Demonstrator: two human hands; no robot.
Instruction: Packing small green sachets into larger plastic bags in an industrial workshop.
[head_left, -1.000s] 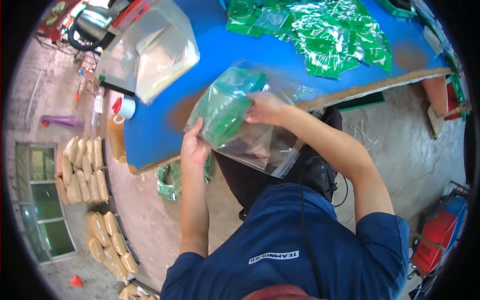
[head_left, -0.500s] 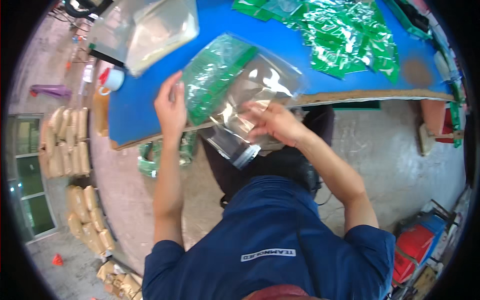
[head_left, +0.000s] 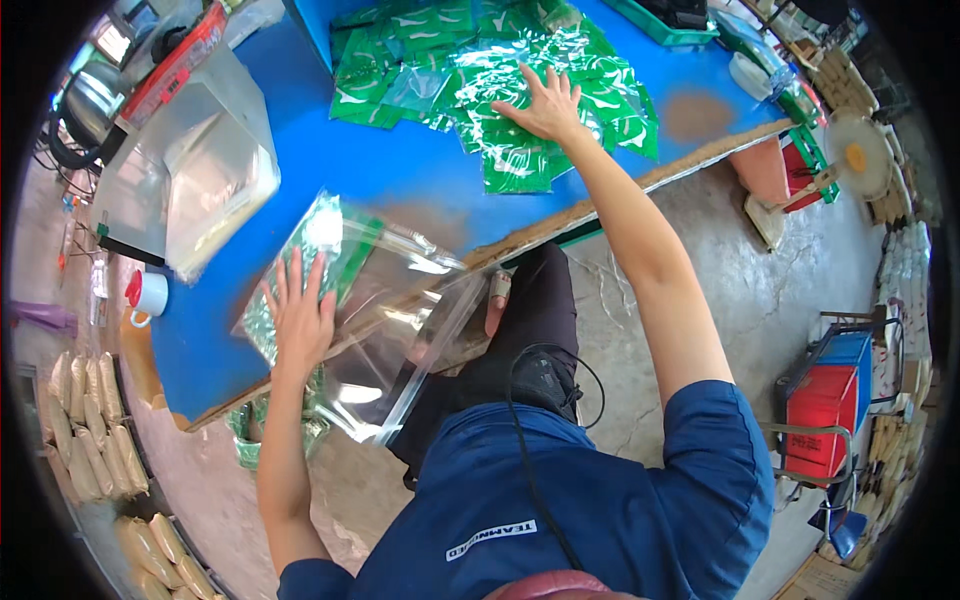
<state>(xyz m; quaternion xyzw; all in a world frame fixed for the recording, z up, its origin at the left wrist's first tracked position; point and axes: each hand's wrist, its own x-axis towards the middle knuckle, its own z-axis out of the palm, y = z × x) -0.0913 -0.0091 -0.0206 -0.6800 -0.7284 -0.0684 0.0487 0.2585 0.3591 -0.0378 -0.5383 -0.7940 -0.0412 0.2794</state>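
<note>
I have my left grip (head_left: 301, 325) spread flat, nothing pinched, on the green-filled end of a clear bag (head_left: 372, 385), which lies on the blue desk (head_left: 205, 345) with its other end past the edge. My right grip (head_left: 552, 112) is splayed wide over the heap of green packets (head_left: 515, 168), grasping none that I can see; contact I can't confirm.

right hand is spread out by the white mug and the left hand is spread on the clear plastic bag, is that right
Not quite: the head view shows the right hand spread over the pile of green packets, not by the white mug. The left hand is indeed spread on the clear plastic bag.
</note>
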